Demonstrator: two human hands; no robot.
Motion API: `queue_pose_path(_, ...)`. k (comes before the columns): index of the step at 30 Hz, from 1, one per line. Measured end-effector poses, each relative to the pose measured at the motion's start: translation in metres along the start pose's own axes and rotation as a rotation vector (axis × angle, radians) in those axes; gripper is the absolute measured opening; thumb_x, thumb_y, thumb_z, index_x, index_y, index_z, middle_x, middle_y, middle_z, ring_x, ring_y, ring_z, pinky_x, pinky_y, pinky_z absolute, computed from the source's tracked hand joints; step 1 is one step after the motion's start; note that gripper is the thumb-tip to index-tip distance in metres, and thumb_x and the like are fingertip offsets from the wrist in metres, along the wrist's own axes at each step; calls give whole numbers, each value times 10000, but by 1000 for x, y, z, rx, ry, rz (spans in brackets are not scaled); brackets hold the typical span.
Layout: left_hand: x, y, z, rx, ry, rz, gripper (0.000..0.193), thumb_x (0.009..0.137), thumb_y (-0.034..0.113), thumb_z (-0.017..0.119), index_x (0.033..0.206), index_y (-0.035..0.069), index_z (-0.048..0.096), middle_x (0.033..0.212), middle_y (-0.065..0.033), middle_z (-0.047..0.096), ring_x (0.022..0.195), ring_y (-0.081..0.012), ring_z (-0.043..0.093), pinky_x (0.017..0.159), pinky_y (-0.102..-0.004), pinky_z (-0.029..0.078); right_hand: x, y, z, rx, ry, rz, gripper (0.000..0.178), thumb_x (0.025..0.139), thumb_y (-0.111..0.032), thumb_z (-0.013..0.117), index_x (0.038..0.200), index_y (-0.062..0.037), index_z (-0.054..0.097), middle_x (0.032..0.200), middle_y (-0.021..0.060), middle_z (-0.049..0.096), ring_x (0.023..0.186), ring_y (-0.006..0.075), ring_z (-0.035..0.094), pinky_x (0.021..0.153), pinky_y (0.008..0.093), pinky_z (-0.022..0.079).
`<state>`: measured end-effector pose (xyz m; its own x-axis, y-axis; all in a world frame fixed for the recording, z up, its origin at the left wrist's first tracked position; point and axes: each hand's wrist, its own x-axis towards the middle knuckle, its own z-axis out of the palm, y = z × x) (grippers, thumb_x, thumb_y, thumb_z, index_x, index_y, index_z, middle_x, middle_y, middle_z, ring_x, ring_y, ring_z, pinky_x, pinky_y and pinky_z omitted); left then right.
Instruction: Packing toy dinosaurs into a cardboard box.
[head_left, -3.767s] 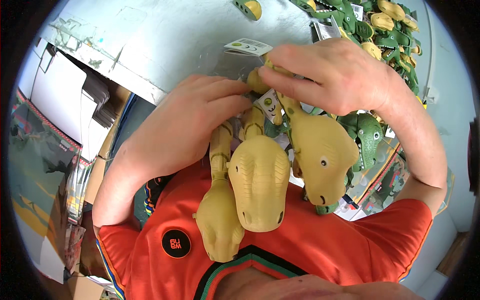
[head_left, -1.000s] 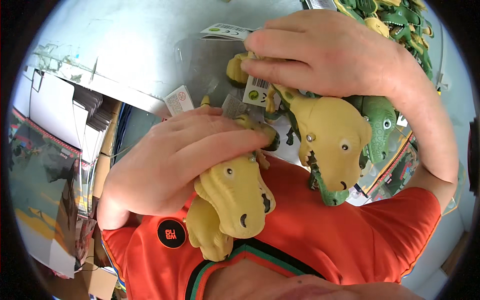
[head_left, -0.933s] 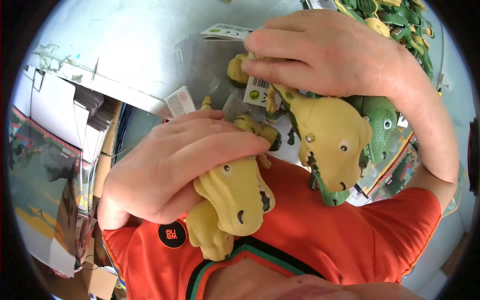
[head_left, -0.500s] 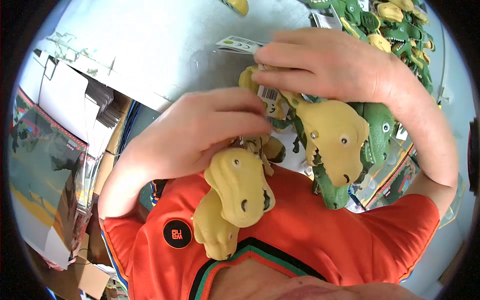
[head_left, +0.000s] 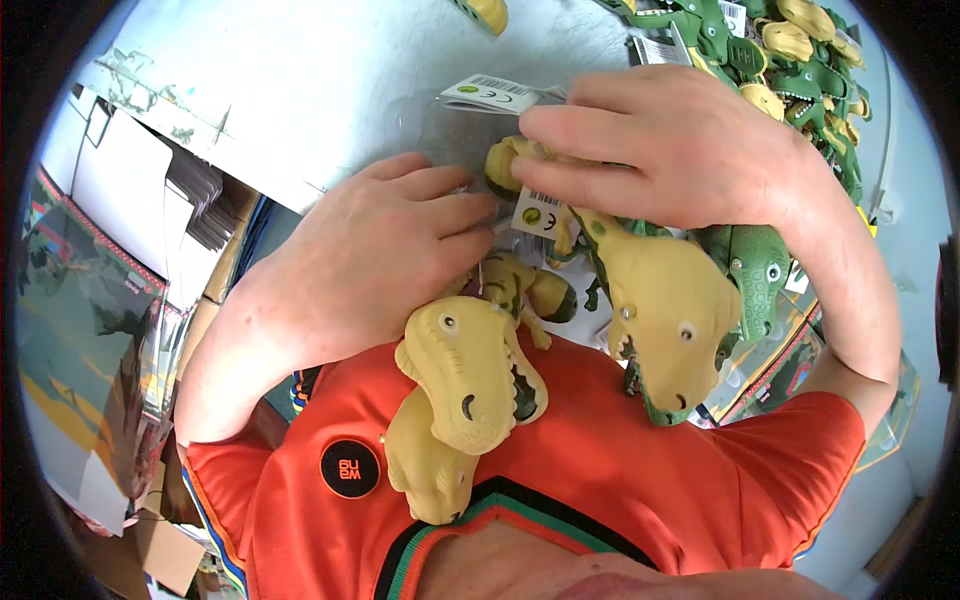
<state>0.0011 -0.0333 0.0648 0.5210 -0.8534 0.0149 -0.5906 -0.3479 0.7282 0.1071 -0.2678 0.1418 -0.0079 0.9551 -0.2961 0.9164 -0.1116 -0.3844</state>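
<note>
My left hand (head_left: 375,255) has its fingers bent just above a striped yellow toy dinosaur (head_left: 478,380), whose open-jawed head hangs below it. The fingertips are turned away, so what they pinch is hidden. My right hand (head_left: 665,150) curls over the upper body of a second yellow toy dinosaur (head_left: 675,310); its fingers are partly spread around it. White barcode tags, one on the table side (head_left: 488,94) and one under the right fingers (head_left: 540,215), lie close to the hand. A green toy dinosaur (head_left: 760,275) shows behind the second yellow one.
Several green and yellow toy dinosaurs (head_left: 800,75) are heaped on the pale table (head_left: 330,90) at the far right. Part of a yellow toy (head_left: 484,14) lies at the far edge. Printed cartons (head_left: 85,340) and white card sheets (head_left: 120,190) stand at the left.
My left hand has drawn back left and upward from the toys' middle. My right hand has shifted slightly down and right. The hanging dinosaur heads have turned a little.
</note>
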Motion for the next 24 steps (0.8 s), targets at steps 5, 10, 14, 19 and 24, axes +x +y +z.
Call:
queue_pose_path(5, -2, -5, 3, -44, -19, 24, 354, 801, 210, 621, 1116, 56, 666, 1253, -106, 644, 1232, -324, 550, 1084, -449, 399, 6, -2, -5, 293, -115, 309, 285, 935, -324, 654, 1129, -117, 616, 818, 120, 617, 829, 319, 630, 704, 411, 497)
queue_pose_path(10, 1, -3, 0, -44, -100, -4, 318, 793, 193, 618, 1068, 40, 663, 1225, -127, 650, 1209, -327, 562, 1079, -433, 406, 10, -7, -3, 433, -153, 450, 281, 945, -336, 639, 1117, -115, 614, 841, 124, 616, 815, 331, 619, 721, 424, 491)
queue_pose_path(14, 1, -5, 7, -9, -29, 11, 249, 788, 159, 619, 997, 34, 671, 1095, -121, 659, 1112, -285, 590, 1014, -382, 435, 15, -8, 3, 446, -130, 381, 281, 941, -332, 646, 1118, -115, 619, 862, 121, 608, 799, 327, 608, 704, 429, 488)
queue_pose_path(19, 2, -3, 3, -36, -107, -12, 378, 766, 175, 621, 1100, 2, 658, 1138, -169, 641, 1147, -339, 578, 1046, -416, 431, 3, 0, 20, 332, -18, 130, 309, 921, -306, 674, 1142, -95, 633, 926, 98, 628, 836, 295, 620, 704, 404, 499)
queue_pose_path(24, 3, 1, 1, -57, -4, -50, 401, 754, 147, 623, 1138, 29, 637, 1146, -134, 605, 1120, -329, 576, 1005, -404, 450, -2, 10, 23, 190, 18, 35, 289, 885, -211, 705, 1134, -69, 671, 1005, 69, 652, 864, 258, 637, 711, 366, 520)
